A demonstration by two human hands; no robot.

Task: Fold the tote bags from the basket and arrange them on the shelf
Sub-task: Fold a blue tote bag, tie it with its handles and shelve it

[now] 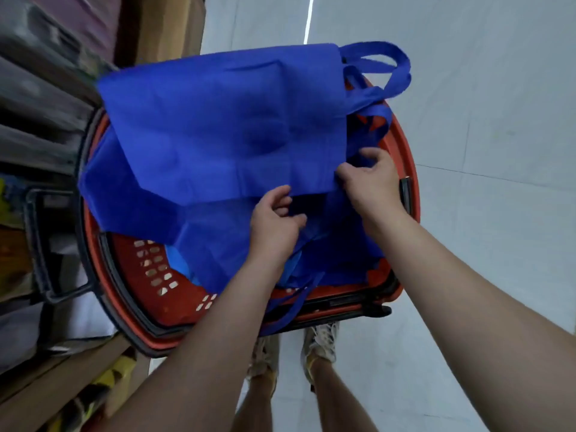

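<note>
A blue tote bag (224, 120) lies spread flat across the top of a red plastic basket (146, 275), its handles (392, 67) hanging over the far right rim. More blue bags (224, 254) are bunched underneath inside the basket. My left hand (274, 226) pinches the near edge of the top bag, fingers curled under the fabric. My right hand (371, 179) pinches the bag's near right corner beside the handles.
Shelving (37, 120) with dark and mixed goods runs along the left, blurred. The basket's black handle (40, 244) sticks out to the left. Pale tiled floor (483, 151) extends to the right. My feet in sneakers (321, 341) stand just behind the basket.
</note>
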